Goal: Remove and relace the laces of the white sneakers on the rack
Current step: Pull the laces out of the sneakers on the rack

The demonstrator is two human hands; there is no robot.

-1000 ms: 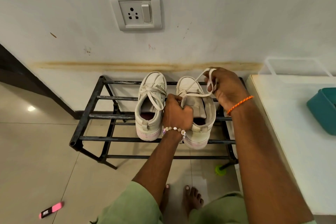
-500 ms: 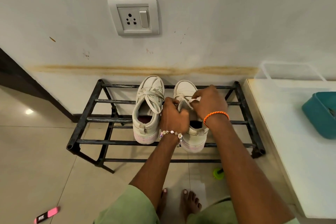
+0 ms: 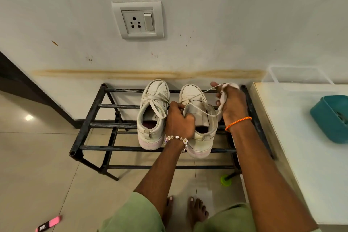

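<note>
Two white sneakers side by side on the top bars of a black metal rack (image 3: 90, 125), toes toward the wall, heels toward the person. Right sneaker (image 3: 199, 128) partly unlaced: lace (image 3: 202, 92) drawn out of the front eyelets, running up and to the right into the right hand (image 3: 232, 103), with a second strand looping back across the tongue. Right hand raised just right of this sneaker's toe, fingers curled around a bunch of the loose lace, grasping it. Left hand (image 3: 179, 119) clenched on the inner collar and tongue edge of the same sneaker, thumb toward the toe, holding it on the bars. Left sneaker (image 3: 153, 111) just to the left of the left hand, touching or nearly touching its neighbour, still laced, with loose ends lying over its opening.

Beaded bracelet (image 3: 176, 138) on the left wrist, orange thread band (image 3: 238, 123) on the right wrist. Below the hands, bare feet (image 3: 196, 211) on the tiled floor and green clothing. Right of the right hand, a white counter (image 3: 301, 137) with a teal container (image 3: 331, 118) at its far edge. Above the hands, a wall socket with switch (image 3: 138, 19). Far to the lower left, a pink object (image 3: 49, 223) on the floor.
</note>
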